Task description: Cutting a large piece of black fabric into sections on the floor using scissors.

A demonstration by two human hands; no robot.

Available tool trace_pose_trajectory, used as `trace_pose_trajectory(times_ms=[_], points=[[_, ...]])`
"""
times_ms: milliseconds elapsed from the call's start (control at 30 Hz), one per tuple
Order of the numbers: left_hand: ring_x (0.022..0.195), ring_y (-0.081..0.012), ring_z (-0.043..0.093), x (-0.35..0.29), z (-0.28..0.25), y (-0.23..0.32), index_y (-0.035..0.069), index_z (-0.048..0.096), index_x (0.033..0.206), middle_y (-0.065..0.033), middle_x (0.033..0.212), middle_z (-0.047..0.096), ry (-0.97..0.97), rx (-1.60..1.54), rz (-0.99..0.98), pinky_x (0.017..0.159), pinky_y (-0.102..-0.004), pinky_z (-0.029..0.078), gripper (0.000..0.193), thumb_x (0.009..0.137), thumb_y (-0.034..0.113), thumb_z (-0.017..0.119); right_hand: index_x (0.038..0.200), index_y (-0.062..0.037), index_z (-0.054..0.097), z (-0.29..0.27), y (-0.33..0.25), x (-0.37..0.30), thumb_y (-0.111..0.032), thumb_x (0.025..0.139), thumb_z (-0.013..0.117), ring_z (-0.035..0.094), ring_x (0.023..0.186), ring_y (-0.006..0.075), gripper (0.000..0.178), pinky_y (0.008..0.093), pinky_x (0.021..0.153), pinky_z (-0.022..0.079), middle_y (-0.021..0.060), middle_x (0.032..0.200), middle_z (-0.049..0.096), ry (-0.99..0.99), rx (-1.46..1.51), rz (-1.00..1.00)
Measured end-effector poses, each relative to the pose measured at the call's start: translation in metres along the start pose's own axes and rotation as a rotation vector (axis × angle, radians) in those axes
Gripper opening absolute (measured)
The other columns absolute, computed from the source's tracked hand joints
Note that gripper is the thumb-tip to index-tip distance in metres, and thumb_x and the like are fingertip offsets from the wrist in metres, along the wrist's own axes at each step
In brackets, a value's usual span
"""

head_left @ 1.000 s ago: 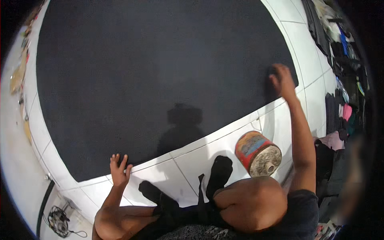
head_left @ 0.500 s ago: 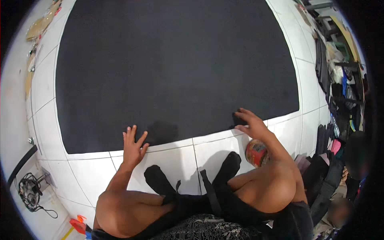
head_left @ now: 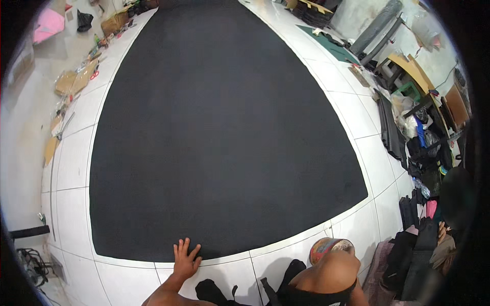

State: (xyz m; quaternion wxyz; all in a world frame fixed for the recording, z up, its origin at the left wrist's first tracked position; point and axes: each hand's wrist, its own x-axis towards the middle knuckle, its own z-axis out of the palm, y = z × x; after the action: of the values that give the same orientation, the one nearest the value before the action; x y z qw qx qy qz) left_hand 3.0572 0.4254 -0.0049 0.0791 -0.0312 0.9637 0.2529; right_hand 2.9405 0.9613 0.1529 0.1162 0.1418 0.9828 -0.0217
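Observation:
A large sheet of black cloth lies spread flat on the white tiled floor. Its near edge runs in front of my feet, with a thin pale border along it. My left hand rests on this edge, left of the middle, fingers spread and palm down, gripping nothing. Of my right arm only a part shows beside my bent knee, at the lower edge; my right hand is out of sight. Close by that knee stands a round, reddish-brown thing, perhaps a tin or a tape roll, partly hidden by the knee.
Along the left wall lie brown cardboard pieces, red-handled scissors and a bundle of dark cable. Folded dark fabrics are piled at the right. Farther back are a wooden-topped table and a green mat.
The view has tilted up, showing more of the cloth's far part. My right hand has left the near edge and gone out of view. My left hand is still on the cloth.

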Motion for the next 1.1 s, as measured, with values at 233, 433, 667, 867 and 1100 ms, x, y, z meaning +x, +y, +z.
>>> trace_pose_trajectory(times_ms=[233,433,667,867,1100], points=[[0.139,-0.0454,0.022,0.004,-0.028,0.011,0.019,0.053,0.135,-0.0253,0.149,0.029,-0.03,0.064,-0.034,0.112,-0.0591,0.014,0.055,0.087,0.045,0.063,0.094,-0.01,0.051,0.006,0.033,0.041,-0.049,0.085,0.057,0.064,0.069,0.0414,0.04,0.0501,0.064,0.049,0.0176,0.073,0.066,-0.003,0.151,-0.189],[0.138,-0.0448,0.025,0.018,-0.043,0.018,0.019,0.053,0.135,-0.0245,0.148,0.03,-0.09,0.126,-0.046,0.112,-0.0582,0.019,0.056,0.088,0.048,0.061,0.101,-0.0062,0.06,-0.071,-0.074,0.069,-0.038,0.086,0.061,0.066,0.069,0.0366,0.035,0.0436,0.061,0.052,0.0183,0.083,0.067,0.093,0.144,-0.501],[0.14,-0.042,0.023,0.024,-0.037,0.024,0.021,0.053,0.135,-0.0227,0.149,0.03,-0.11,0.132,-0.091,0.113,-0.0564,0.017,0.057,0.087,0.051,0.06,0.083,-0.0069,0.053,-0.058,-0.151,0.121,-0.036,0.084,0.063,0.063,0.052,0.0337,0.031,0.0434,0.048,0.049,0.013,0.056,0.061,0.213,0.071,-0.831],[0.139,-0.0459,0.022,0.032,-0.053,0.033,0.019,0.054,0.133,-0.026,0.148,0.029,-0.228,0.099,-0.175,0.112,-0.0589,0.018,0.06,0.083,0.051,0.065,0.085,-0.0066,0.056,-0.055,-0.205,0.127,-0.042,0.083,0.064,0.065,0.051,0.0305,0.037,0.0422,0.048,0.051,0.0133,0.06,0.064,0.081,0.048,-0.843],[0.126,-0.0399,0.045,0.063,-0.136,0.09,0.014,0.059,0.126,-0.0207,0.135,0.049,-0.267,-0.099,-0.396,0.105,-0.0486,0.035,0.048,0.089,0.044,0.06,0.119,-0.0049,0.045,-0.099,-0.209,0.132,-0.046,0.082,0.066,0.066,0.084,0.0388,0.059,0.0494,0.072,0.052,0.0204,0.085,0.067,-0.348,-0.022,-0.688]])
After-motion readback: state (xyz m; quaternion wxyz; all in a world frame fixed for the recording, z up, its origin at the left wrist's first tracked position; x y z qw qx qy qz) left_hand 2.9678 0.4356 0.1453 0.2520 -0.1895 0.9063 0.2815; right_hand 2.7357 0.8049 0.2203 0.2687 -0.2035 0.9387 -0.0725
